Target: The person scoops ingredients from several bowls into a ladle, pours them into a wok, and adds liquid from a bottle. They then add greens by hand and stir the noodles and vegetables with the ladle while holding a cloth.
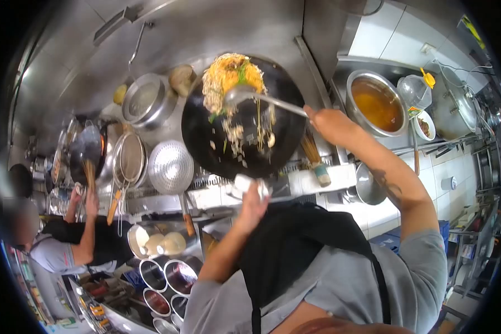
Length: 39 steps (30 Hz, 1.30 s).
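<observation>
A large black wok [245, 161] holds noodles [228, 75] with orange and green bits, heaped toward its far side, with loose strands and pieces scattered lower down. My right hand [329, 125] grips the handle of a metal ladle [242, 96], whose bowl rests against the food. At the wok's near edge my left hand [253, 203] is closed on a white cloth [251, 185]. The wok's rim is partly hidden by that cloth.
A perforated skimmer [171, 167] lies left of the wok. On the right are a pot of amber liquid [376, 108], a bamboo brush [319, 167] and a small bowl [424, 126]. At far left a co-worker [67, 250] handles another wok [87, 147].
</observation>
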{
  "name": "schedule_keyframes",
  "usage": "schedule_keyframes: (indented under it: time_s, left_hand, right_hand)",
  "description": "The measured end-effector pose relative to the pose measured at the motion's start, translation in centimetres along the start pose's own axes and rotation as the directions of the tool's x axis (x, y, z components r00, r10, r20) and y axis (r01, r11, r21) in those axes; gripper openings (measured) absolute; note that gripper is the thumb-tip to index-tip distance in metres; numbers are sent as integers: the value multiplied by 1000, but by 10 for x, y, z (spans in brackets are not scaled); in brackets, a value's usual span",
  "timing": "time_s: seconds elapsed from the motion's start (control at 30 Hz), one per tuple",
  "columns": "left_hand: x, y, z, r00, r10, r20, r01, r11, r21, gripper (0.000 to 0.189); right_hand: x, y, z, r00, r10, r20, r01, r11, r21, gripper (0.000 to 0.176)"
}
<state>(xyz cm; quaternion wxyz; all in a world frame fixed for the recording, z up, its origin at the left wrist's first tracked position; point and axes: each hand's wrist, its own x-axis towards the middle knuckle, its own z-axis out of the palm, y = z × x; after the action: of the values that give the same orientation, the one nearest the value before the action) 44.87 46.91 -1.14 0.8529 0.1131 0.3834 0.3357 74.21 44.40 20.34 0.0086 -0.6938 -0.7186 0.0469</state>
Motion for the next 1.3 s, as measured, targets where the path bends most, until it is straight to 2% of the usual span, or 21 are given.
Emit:
schedule_keyframes:
  time_s: [0.03,0.07,0.17,0.23,0.3,0.37,0.43,0.47,0.53,0.57,0.6,0.63,0.7,0.77,0.83,0.9,0.97,1.03,1.13,1.23,1.3]
  left_hand:
    - [-37,12,24,1000,-13,20,11,994,111,23]
    - [-42,18,28,929,325,175,-367,762,533,24]
    - [8,82,66,995,-6,-100,10,999,43,16]
    - [15,102,78,997,-58,46,63,992,-114,11]
    - [-15,112,106,987,-151,-51,149,988,-25,10]
    - [-28,119,126,977,-111,-180,104,993,-48,9]
    - [25,112,87,994,-96,-55,95,995,-13,11]
    - [25,96,74,999,-3,36,5,998,-63,15]
    - [26,58,30,996,-58,-65,64,994,87,13]
    - [19,42,6,987,-141,-70,144,989,41,14]
    - [-13,42,14,992,-124,20,122,990,72,17]
    - [-26,47,27,993,-114,-14,115,991,63,16]
    - [-1,68,40,992,-54,-118,56,998,16,16]
    - [47,102,44,996,-25,-89,28,999,37,11]
    - [96,120,37,995,-23,92,19,999,49,9]
    - [113,121,39,998,-59,-9,59,995,76,3]
    - [114,122,45,998,-55,-41,58,996,74,4]
    - [105,117,50,994,-77,-72,82,994,68,3]
    - [108,124,52,994,-103,-19,104,992,69,3]
    - [114,122,50,985,-105,-139,113,992,50,6]
    - [94,105,48,989,-90,-117,92,996,10,8]
  right_hand:
    - [-3,-2,-10,1000,-13,-10,13,1000,-22,34]
    - [-6,-7,-24,998,2,55,0,999,-34,36]
    - [-17,-12,-51,987,-83,138,79,996,36,41]
    - [-22,-17,-71,961,-69,267,56,997,53,40]
    - [-33,-10,-75,941,-89,328,59,993,102,35]
    - [-19,-5,-54,962,-65,265,22,987,162,32]
    - [5,-9,-33,975,-9,224,-19,992,124,37]
    - [17,-6,-8,987,12,158,-24,997,75,35]
    - [15,-16,-4,997,44,66,-44,999,8,35]
    - [14,-22,-6,998,50,23,-50,998,-25,35]
    - [8,-16,-19,1000,0,-29,-2,998,-58,37]
    - [3,-15,-39,1000,14,-14,-15,996,-85,37]
    - [-5,-20,-82,999,27,41,-22,990,-137,38]
    - [-3,-28,-108,999,49,-1,-49,986,-162,37]
    - [12,-30,-114,997,50,-50,-58,982,-180,36]
    - [39,-25,-101,994,40,-101,-58,980,-192,34]
    - [81,-38,-76,987,153,-49,-159,976,-149,27]
    - [115,-58,-13,976,211,59,-182,928,-326,26]
    - [80,-56,-14,996,59,70,-38,965,-259,24]
    - [73,-38,-50,981,68,184,-21,970,-244,24]
    - [71,-46,-27,992,52,114,-18,960,-280,25]
